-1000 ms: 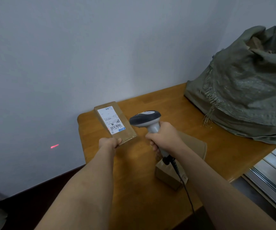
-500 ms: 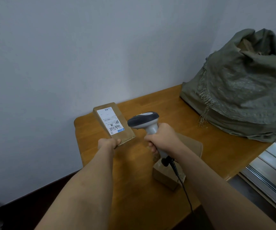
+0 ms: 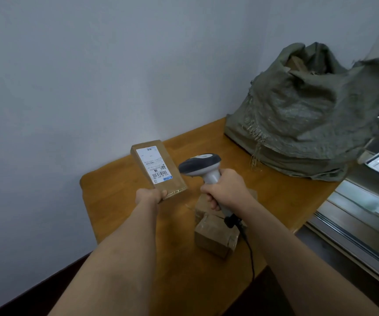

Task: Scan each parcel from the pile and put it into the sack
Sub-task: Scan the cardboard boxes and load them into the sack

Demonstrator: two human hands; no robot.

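Parcel [image 3: 157, 166], a flat brown box with a white label facing up, is held above the tabletop [image 3: 120, 201] by the left hand [image 3: 148, 195], whose grip pinches its near end. Right hand [image 3: 226, 190] has its grip curled round the scanner [image 3: 201, 166] handle, head just beside the label. Two more parcels [image 3: 215, 236] lie beneath it. Green sack [image 3: 304, 115] sits at the far right, mouth open.

dim, even light; soft shadows | wide-angle edge bending; right edge blurred
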